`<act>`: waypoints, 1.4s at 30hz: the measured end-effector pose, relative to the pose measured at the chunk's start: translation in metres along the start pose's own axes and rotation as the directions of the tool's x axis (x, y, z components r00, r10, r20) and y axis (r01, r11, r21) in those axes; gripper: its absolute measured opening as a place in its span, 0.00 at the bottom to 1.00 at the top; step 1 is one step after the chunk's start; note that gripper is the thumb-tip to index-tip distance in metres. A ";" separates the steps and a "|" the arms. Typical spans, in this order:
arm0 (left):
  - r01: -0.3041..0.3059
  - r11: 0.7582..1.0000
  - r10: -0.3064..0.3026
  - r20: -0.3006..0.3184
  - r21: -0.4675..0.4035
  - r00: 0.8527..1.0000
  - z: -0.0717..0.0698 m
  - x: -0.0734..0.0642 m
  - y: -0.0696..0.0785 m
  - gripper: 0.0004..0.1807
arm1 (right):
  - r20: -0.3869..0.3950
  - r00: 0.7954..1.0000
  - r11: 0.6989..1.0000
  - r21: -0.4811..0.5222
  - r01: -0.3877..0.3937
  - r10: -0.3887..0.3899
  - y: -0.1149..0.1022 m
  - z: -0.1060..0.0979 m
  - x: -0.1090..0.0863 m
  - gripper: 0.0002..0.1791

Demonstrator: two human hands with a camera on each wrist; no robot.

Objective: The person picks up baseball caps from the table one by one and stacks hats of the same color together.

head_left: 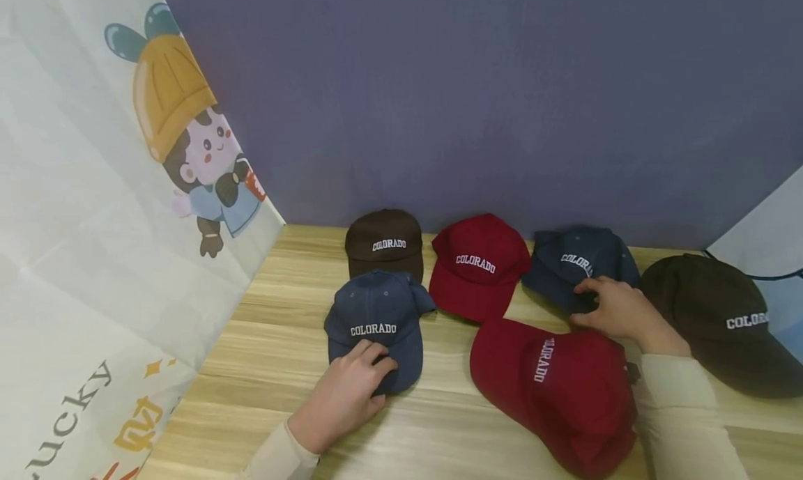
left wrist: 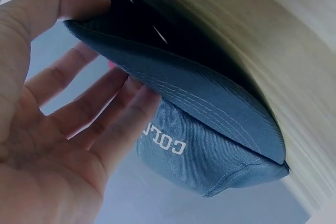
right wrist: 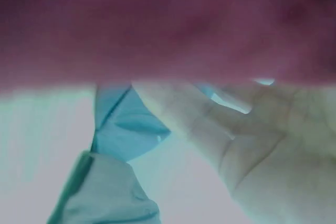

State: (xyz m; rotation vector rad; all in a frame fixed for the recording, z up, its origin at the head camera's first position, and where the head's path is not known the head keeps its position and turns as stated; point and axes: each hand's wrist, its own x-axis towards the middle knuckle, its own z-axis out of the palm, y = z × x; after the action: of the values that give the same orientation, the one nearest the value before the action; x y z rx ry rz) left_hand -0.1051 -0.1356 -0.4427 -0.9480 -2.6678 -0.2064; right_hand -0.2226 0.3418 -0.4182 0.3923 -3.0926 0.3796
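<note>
At the front left of the table, my left hand (head_left: 348, 389) holds the brim of a navy cap (head_left: 375, 306) lettered COLORADO. The left wrist view shows the thumb on the underside of the brim (left wrist: 194, 90) and the fingers on its upper side. Farther back, my right hand (head_left: 617, 313) grips the brim of a second navy cap (head_left: 577, 246), fingers over it and thumb at its front edge. Below that forearm lies a red cap (head_left: 583, 396) turned sideways. A blurred dark red shape (right wrist: 168, 24) covers the top of the right wrist view, hiding the right fingertips.
A brown cap (head_left: 385, 236) stands behind the left navy one. Another red cap (head_left: 479, 264) sits between the navy caps, and a large dark brown cap (head_left: 709, 313) lies at the far right. A grey-blue wall (head_left: 439, 104) bounds the wooden table (head_left: 270, 341) behind.
</note>
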 end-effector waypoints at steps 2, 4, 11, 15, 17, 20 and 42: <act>0.000 1.000 0.000 0.005 -0.001 1.000 -0.001 0.000 0.000 0.24 | 0.004 1.000 1.000 0.004 -0.021 0.021 0.001 -0.005 -0.001 0.32; -0.002 1.000 0.002 0.011 -0.006 1.000 -0.001 0.000 -0.001 0.24 | 0.003 0.999 0.999 0.015 -0.049 0.049 0.004 -0.011 -0.004 0.31; -0.008 1.000 0.008 0.021 -0.014 1.000 -0.002 -0.002 0.000 0.23 | -0.173 0.979 0.994 0.019 -0.103 0.105 0.019 -0.029 -0.013 0.20; -0.002 1.000 0.003 0.033 -0.025 0.999 -0.002 -0.002 0.000 0.23 | -0.275 0.950 0.989 0.022 -0.147 0.147 0.023 -0.033 -0.017 0.16; 0.001 1.000 0.000 0.040 -0.031 0.999 -0.002 -0.002 -0.001 0.22 | -0.316 0.934 0.986 0.025 -0.166 0.166 0.023 -0.034 -0.018 0.14; 0.000 0.999 0.002 0.045 -0.039 0.999 -0.002 -0.003 -0.001 0.22 | -0.400 0.901 0.984 0.013 -0.179 0.169 0.020 -0.034 -0.019 0.13; -0.044 0.998 0.044 0.003 -0.042 0.999 -0.003 -0.002 -0.003 0.23 | -0.774 0.599 0.973 0.094 -0.213 0.206 0.001 -0.045 -0.025 0.12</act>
State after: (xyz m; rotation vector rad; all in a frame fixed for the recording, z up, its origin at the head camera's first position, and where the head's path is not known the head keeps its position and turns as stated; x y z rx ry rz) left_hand -0.1048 -0.1398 -0.4402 -1.0195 -2.6532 -0.2521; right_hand -0.1997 0.3594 -0.3750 -0.1407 -2.2519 0.3975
